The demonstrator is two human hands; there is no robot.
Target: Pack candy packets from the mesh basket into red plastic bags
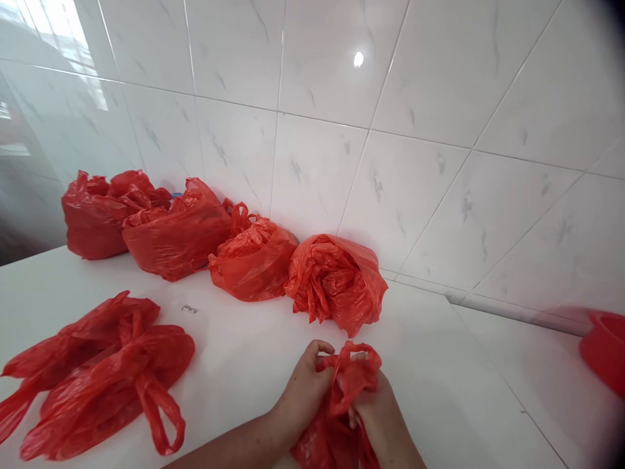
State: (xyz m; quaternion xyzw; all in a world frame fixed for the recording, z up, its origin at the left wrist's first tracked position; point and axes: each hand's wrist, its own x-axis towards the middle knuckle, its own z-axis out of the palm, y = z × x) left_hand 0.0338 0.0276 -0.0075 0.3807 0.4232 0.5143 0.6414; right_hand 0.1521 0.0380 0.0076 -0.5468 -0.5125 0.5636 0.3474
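Between my hands, at the bottom centre of the head view, is a red plastic bag (349,384). My left hand (310,378) grips it from the left side, with the fingers curled at its top edge. From the right, my right hand (374,397) is closed around it, partly covered by the plastic. A handle loop sticks up above both hands, and the lower part of the bag hangs down past the frame's bottom edge. What the bag contains, if anything, is hidden.
Several filled red bags (336,280) stand in a row along the tiled wall (322,176). More red bags (112,378) with handle loops lie at the left on the white table (234,365). A red tub-like object (605,352) shows at the right edge.
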